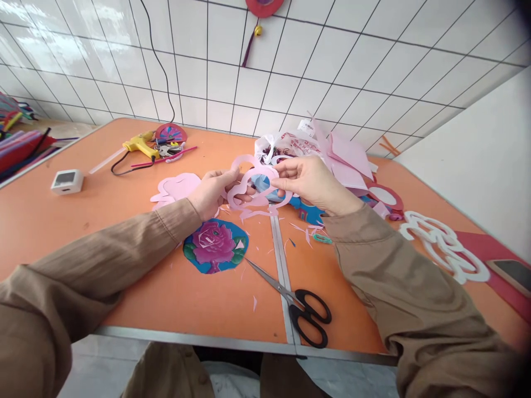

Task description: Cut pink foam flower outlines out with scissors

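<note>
Between my two hands, above the middle of the orange table (pixel 149 265), is a pink paper cutout (pixel 237 200) with looped, cloud-like outlines and open holes. My left hand (pixel 218 190) grips its left side, thumb on top and fingers behind. With thumb and fingertips, my right hand (pixel 307 179) pinches the cutout's upper right part. Below my left hand lies a blue paper piece with a pink rose (pixel 213 243). Black-handled scissors (pixel 286 296) rest slightly spread near the table's front edge, tips toward the rose. Pink cut paper shapes (pixel 178 188) lie left of my left hand.
A yellow glue gun (pixel 143 145) with its cord lies at the back left, near a small white box (pixel 67 181). Behind my hands are a plastic bag (pixel 294 143) and pink sheets (pixel 348 160). White looped cutouts (pixel 448 246) and a phone (pixel 512 273) lie at the right.
</note>
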`<control>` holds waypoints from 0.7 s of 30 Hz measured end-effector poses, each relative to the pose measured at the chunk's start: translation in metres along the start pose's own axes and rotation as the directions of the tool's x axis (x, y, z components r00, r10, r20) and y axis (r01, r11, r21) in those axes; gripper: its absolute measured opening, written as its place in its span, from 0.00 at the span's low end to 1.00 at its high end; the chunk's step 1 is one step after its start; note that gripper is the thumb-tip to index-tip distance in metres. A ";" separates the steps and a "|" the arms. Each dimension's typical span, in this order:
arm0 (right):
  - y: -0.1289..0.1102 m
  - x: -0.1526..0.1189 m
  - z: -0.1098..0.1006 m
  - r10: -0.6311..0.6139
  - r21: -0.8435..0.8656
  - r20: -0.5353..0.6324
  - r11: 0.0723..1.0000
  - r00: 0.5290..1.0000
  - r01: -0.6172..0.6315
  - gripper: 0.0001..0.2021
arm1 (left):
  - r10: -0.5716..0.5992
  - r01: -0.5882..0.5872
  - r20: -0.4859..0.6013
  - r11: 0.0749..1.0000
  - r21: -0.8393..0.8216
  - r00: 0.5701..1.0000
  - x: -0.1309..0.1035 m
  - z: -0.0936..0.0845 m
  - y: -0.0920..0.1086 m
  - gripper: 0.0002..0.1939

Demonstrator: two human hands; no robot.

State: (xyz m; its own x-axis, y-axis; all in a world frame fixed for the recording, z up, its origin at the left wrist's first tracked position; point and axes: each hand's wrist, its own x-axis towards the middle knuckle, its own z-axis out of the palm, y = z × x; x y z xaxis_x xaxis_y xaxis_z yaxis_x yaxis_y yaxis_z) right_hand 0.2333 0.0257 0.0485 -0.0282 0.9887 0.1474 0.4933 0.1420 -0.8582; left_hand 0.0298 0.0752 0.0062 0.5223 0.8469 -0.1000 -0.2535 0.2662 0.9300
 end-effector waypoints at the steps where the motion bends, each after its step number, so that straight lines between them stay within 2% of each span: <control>1: 0.002 0.001 0.000 -0.011 -0.003 -0.022 1.000 1.000 0.011 0.05 | -0.005 0.005 0.007 1.000 0.008 1.000 -0.001 0.001 0.000 0.18; 6: 0.004 0.004 0.001 -0.029 -0.035 -0.119 0.999 0.992 0.025 0.12 | -0.019 0.019 0.105 1.000 0.001 0.994 -0.003 0.002 0.002 0.23; 9: 0.000 0.002 0.003 -0.059 -0.107 -0.192 0.994 0.980 0.038 0.13 | -0.036 0.037 0.064 0.999 -0.020 0.997 -0.003 0.003 0.002 0.21; 12: -0.003 0.001 0.004 -0.112 -0.145 -0.247 0.986 0.962 0.077 0.09 | -0.037 0.038 0.036 0.999 -0.024 0.999 -0.002 0.003 0.001 0.20; 17: -0.003 0.000 0.008 -0.102 -0.077 -0.196 0.993 0.975 0.088 0.04 | -0.025 0.030 0.084 0.998 -0.060 0.996 0.000 0.001 -0.002 0.17; 21: 0.001 0.001 0.014 -0.060 0.006 -0.135 0.998 0.989 0.061 0.06 | -0.003 0.006 0.043 0.998 -0.063 0.999 0.001 0.002 -0.003 0.19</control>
State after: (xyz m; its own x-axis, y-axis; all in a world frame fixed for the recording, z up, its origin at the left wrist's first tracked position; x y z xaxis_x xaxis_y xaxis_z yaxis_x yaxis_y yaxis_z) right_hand 0.2214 0.0272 0.0407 0.0594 0.9628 0.2635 0.4856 0.2028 -0.8503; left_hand 0.0323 0.0739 0.0036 0.5581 0.8252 -0.0877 -0.3013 0.3000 0.9051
